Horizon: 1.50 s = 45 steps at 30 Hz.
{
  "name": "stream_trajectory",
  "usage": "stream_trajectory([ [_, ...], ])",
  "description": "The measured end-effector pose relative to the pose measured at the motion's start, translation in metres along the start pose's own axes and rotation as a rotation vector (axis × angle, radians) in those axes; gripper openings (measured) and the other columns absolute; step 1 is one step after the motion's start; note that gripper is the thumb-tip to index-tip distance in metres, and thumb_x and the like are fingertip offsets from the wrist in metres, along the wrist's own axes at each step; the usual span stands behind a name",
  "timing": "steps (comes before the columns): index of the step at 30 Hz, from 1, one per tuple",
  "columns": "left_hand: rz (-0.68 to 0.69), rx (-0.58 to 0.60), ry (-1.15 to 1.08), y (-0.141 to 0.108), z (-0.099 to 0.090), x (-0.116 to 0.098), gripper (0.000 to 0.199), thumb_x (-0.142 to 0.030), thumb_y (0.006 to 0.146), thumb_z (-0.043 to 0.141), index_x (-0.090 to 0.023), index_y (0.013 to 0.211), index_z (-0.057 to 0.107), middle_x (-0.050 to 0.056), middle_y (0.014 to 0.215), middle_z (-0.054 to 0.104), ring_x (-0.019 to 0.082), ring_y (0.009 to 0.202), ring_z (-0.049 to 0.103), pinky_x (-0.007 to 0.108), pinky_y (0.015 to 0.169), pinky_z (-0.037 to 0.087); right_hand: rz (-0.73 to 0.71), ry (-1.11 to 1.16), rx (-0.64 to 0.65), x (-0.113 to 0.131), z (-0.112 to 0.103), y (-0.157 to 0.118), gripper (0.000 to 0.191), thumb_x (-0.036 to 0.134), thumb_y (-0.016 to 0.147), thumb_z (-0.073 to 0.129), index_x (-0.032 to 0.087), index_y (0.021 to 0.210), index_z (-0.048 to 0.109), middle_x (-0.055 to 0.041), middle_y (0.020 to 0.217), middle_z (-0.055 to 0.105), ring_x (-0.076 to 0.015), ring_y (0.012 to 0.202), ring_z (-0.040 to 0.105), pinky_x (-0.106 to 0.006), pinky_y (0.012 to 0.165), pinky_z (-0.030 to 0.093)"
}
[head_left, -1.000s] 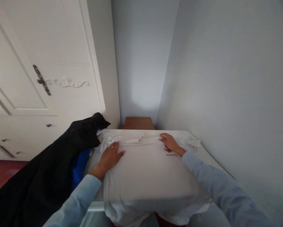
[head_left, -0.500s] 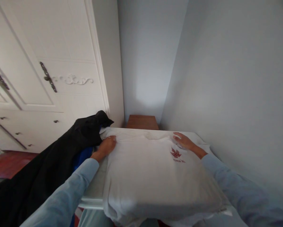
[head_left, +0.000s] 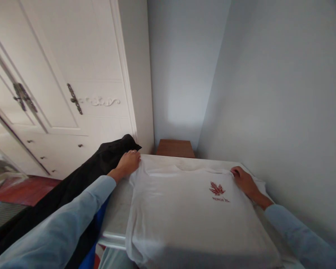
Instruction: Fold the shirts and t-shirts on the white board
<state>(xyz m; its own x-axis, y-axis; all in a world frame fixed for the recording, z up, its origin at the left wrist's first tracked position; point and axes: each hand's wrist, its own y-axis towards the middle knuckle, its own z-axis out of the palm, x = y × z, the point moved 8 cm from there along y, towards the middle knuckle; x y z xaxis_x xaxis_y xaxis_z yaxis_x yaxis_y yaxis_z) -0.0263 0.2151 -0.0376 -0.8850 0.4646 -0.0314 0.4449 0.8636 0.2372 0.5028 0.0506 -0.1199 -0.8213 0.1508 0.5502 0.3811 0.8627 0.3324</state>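
A white T-shirt [head_left: 179, 213] with a red maple-leaf print lies spread over a white table [head_left: 114, 209], its lower part hanging over the near edge. My left hand [head_left: 129, 162] is closed on the shirt's far left corner, beside the black garment. At the shirt's far right corner, my right hand [head_left: 243, 181] pinches the cloth, with thumb and fingers pressed together. Both forearms wear light blue sleeves.
Black clothing [head_left: 100, 160] with a blue piece [head_left: 102, 213] under it hangs along the table's left side. A white wardrobe [head_left: 100, 56] stands at the left. Behind the table is a brown wooden box [head_left: 175, 147]; a grey wall [head_left: 283, 93] runs along the right.
My right hand has moved right and closed on the shirt's corner. My left hand has shifted slightly up and away. The cloth between them looks straighter, and the view has turned a little left.
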Motion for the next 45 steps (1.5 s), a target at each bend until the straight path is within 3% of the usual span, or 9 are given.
stream_trajectory([
  [4,-0.097,-0.303,-0.566,-0.012,-0.047,0.033,0.017,-0.035,0.088,0.048,-0.021,0.09,0.058,0.007,0.093,0.067,0.026,0.097,0.065,0.042,0.093,0.052,0.081,-0.047,-0.09,-0.006,-0.01,0.003,0.02,0.036,0.09,0.044,0.024,0.094,0.059,-0.01,0.091,0.073,-0.0271,0.082,0.067,-0.037,0.075,0.049],
  [10,-0.176,-0.339,-0.933,-0.032,-0.075,0.053,0.034,-0.057,0.081,0.059,-0.025,0.083,0.046,-0.008,0.055,0.046,0.014,0.047,0.049,0.026,0.048,0.043,0.126,-0.191,-0.029,-0.002,0.003,0.008,0.02,0.031,0.095,0.042,0.022,0.099,0.059,-0.0111,0.087,0.072,-0.0256,0.074,0.066,-0.034,0.065,0.042],
  [13,-0.159,-0.337,-0.899,-0.041,-0.101,0.049,0.035,-0.057,0.078,0.063,-0.024,0.084,0.05,-0.008,0.051,0.047,0.014,0.043,0.046,0.025,0.044,0.038,0.135,-0.215,-0.004,-0.002,0.008,0.007,0.022,0.035,0.098,0.039,0.022,0.098,0.057,-0.0105,0.084,0.071,-0.0261,0.072,0.065,-0.034,0.062,0.041],
  [18,-0.066,-0.475,-0.672,-0.054,-0.152,0.05,0.036,-0.06,0.086,0.053,-0.024,0.085,0.049,0.005,0.094,0.072,0.021,0.085,0.066,0.03,0.072,0.052,0.086,-0.188,-0.052,0.005,0.004,0.003,0.026,0.039,0.099,0.038,0.023,0.099,0.058,-0.009,0.08,0.07,-0.0259,0.07,0.064,-0.033,0.062,0.04],
  [23,-0.246,-0.437,-0.316,-0.059,-0.16,0.068,0.026,-0.048,0.096,0.044,-0.024,0.1,0.049,-0.004,0.062,0.059,0.018,0.059,0.056,0.026,0.06,0.043,0.113,-0.204,-0.128,0.015,-0.003,0.004,0.033,0.042,0.102,0.032,0.02,0.109,0.057,-0.011,0.085,0.071,-0.0256,0.071,0.064,-0.033,0.063,0.04],
  [34,-0.085,-0.126,0.542,-0.018,-0.094,0.052,0.031,-0.019,0.095,0.038,-0.013,0.096,0.068,0.025,0.113,0.066,0.04,0.106,0.063,0.051,0.086,0.047,0.028,-0.307,0.122,0.032,0.03,0.029,0.026,0.033,0.098,0.045,0.022,0.091,0.067,-0.0101,0.09,0.075,-0.0257,0.081,0.068,-0.032,0.064,0.042],
  [38,0.064,-0.105,0.32,-0.01,-0.058,-0.015,0.029,-0.022,0.092,0.046,-0.015,0.106,0.07,0.023,0.127,0.064,0.04,0.117,0.061,0.054,0.095,0.045,-0.034,-0.301,0.125,0.046,0.04,0.034,0.031,0.027,0.099,0.039,0.02,0.096,0.069,-0.0127,0.099,0.076,-0.0248,0.09,0.068,-0.034,0.077,0.048],
  [42,0.339,0.161,0.04,-0.02,0.018,-0.104,0.041,-0.043,0.097,0.049,-0.019,0.126,0.065,0.017,0.138,0.064,0.033,0.127,0.06,0.048,0.106,0.044,-0.221,-0.219,0.215,0.074,0.061,0.027,0.033,0.036,0.098,0.048,0.018,0.116,0.07,-0.0149,0.126,0.071,-0.0285,0.117,0.064,-0.039,0.103,0.047],
  [45,0.338,0.268,-0.003,-0.028,0.071,-0.133,0.057,-0.049,0.1,0.043,-0.013,0.143,0.054,0.023,0.156,0.046,0.035,0.145,0.043,0.05,0.115,0.037,-0.357,-0.17,0.348,0.085,0.081,0.011,0.041,0.039,0.095,0.053,0.019,0.127,0.067,-0.0153,0.139,0.064,-0.0323,0.129,0.059,-0.047,0.112,0.043],
])
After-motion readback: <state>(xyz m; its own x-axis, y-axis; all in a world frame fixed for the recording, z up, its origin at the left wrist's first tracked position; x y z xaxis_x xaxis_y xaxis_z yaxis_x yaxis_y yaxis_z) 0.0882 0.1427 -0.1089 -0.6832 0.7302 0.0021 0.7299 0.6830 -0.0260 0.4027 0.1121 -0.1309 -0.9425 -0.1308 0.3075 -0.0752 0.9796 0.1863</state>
